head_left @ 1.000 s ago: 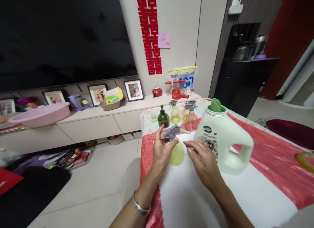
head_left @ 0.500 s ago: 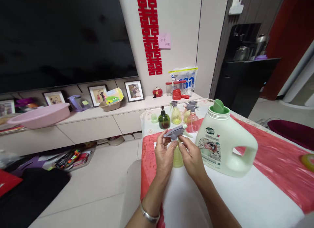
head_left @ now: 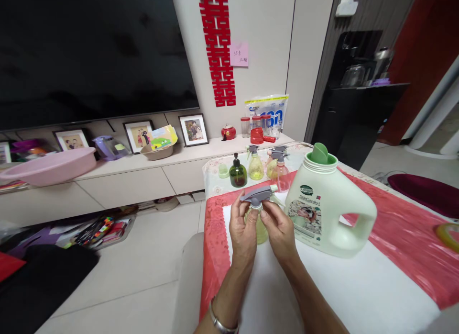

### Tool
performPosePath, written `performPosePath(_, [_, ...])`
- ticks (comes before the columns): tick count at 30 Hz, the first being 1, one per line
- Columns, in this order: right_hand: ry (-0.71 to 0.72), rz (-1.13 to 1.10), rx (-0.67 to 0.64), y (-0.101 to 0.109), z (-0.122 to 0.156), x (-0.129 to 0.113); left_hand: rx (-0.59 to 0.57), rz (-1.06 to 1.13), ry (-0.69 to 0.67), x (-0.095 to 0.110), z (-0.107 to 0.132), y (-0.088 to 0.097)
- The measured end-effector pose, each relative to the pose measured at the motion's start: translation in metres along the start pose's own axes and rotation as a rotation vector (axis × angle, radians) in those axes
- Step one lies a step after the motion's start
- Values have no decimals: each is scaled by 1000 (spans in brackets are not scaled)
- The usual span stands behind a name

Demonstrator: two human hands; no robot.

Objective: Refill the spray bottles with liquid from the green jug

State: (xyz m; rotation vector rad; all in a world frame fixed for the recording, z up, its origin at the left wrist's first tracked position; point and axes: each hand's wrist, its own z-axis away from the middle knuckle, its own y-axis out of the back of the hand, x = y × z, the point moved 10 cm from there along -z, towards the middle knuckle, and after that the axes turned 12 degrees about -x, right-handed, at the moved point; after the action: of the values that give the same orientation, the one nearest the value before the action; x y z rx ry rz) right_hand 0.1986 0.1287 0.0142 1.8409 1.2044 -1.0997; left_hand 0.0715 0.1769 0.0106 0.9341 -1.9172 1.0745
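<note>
I am holding the spray bottle at frame centre, just left of the detergent jug on the worktop: left hand grip wrapping its body, right hand grip pinching its neck.

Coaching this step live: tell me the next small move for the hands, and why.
Probably turn the grey trigger head with the right hand while the left hand steadies the spray bottle: both hands clasp it upright, fingertips at the neck just under the head. Tightening or loosening, I cannot tell.
</note>
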Motion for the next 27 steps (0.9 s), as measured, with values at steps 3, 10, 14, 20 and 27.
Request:
performPosePath(3, [-34, -29, 10, 0, 0, 4, -4, -16, -10, -1, 1, 0])
performPosePath(10, [-79, -109, -3, -3, -3, 9, 50, -123, -32, -9, 5, 12])
performPosePath(14, [-93, -171, -1, -5, -3, 13, 90, -147, -42, -8, 8, 16])
performPosePath(20, [-96, -318, -20, -14, -3, 14, 109, -229, -33, -4, 11, 17])
performPosePath(27, [-113, -375, -12, -15, -1, 18, 74, -147, -45, -7, 8, 14])
